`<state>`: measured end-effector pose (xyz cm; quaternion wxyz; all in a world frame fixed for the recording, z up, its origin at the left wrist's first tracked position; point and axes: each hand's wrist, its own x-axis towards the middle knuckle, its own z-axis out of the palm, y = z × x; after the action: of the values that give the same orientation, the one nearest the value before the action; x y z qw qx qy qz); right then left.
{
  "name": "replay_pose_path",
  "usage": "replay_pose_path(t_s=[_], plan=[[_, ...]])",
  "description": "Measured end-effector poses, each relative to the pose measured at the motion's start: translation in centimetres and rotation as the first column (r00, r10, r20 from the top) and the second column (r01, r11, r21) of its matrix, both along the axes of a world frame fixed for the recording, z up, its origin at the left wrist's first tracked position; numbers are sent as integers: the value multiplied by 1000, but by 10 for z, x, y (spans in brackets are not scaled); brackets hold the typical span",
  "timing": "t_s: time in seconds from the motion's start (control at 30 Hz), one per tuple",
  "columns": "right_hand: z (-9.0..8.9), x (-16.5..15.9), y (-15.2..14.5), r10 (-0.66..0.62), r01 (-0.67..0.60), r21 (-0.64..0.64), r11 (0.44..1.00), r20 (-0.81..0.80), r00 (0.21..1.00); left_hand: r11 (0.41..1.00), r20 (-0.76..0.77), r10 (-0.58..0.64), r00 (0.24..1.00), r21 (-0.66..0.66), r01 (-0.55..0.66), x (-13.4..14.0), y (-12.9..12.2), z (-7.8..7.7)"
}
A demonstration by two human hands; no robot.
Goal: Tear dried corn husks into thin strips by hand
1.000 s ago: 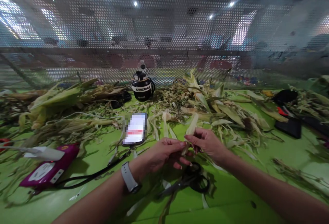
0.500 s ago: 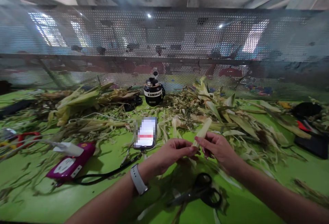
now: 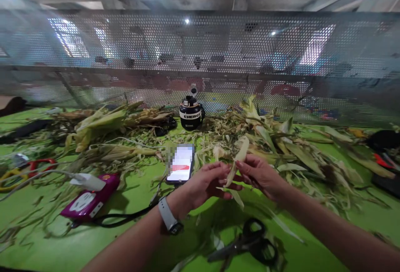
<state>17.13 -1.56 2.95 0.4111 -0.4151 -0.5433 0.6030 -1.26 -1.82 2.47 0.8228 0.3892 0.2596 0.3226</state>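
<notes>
A pale corn husk strip (image 3: 241, 152) is held up between my two hands above the green table. My right hand (image 3: 261, 175) pinches it from the right, thumb and fingertips near its middle. At its lower part, the fingers of my left hand (image 3: 204, 184) are curled around the strip; some fingertips are partly hidden. A narrow end of husk hangs below the fingers. On the table beneath my hands lie black-handled scissors (image 3: 250, 243), their blades toward the left.
A phone (image 3: 181, 163) lies beyond my left wrist. Left of it are a purple power bank (image 3: 90, 199) with a white plug and red-handled scissors (image 3: 42, 167). Husk piles (image 3: 108, 122) flank a black bottle (image 3: 190, 113) before a perforated metal screen (image 3: 215, 51).
The husk strip has turned more upright and shifted slightly left between my hands. My left fingers have spread a little. The whole view has shifted slightly.
</notes>
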Motion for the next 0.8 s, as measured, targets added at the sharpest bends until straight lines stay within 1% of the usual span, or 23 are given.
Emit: replay_pose_path(t_s=[0.03,0.1,0.17,0.2,0.27,0.33,0.4,0.47,0.57,0.63,0.7,0.8], plan=[[-2,3,2,42,-42,-6,999,1,999,999,23,-31,999,-38,32,0,1,-1],[-3,11,4,123,-123,-8,992,16,992,986,49,-134,990,-89,138,0,1,-5],[-2,16,5,212,-212,8,977,35,977,964,74,-241,968,-93,248,0,0,-8],[-1,18,5,255,-256,20,967,42,966,956,86,-274,958,-87,281,1,-1,-10],[2,19,5,319,-321,35,946,48,947,950,104,-295,950,-77,303,1,-4,-13],[3,18,4,341,-343,34,939,35,939,948,104,-299,949,-79,307,2,-7,-15],[1,16,3,336,-336,14,942,24,942,955,93,-277,956,-84,285,3,-9,-14],[-1,14,3,302,-302,-7,953,2,953,971,55,-222,973,-72,226,6,-11,-12],[-4,11,4,192,-195,-62,979,-53,980,998,-63,-57,996,-18,56,9,-10,-8],[-4,10,5,131,-138,-114,984,-70,989,998,-132,57,990,28,-54,11,-9,-8],[-5,8,6,98,-99,-120,988,-13,995,991,-180,124,976,71,-113,13,-7,-10],[-6,5,8,54,-50,-29,998,134,990,983,-255,162,953,126,-133,15,-6,-14]])
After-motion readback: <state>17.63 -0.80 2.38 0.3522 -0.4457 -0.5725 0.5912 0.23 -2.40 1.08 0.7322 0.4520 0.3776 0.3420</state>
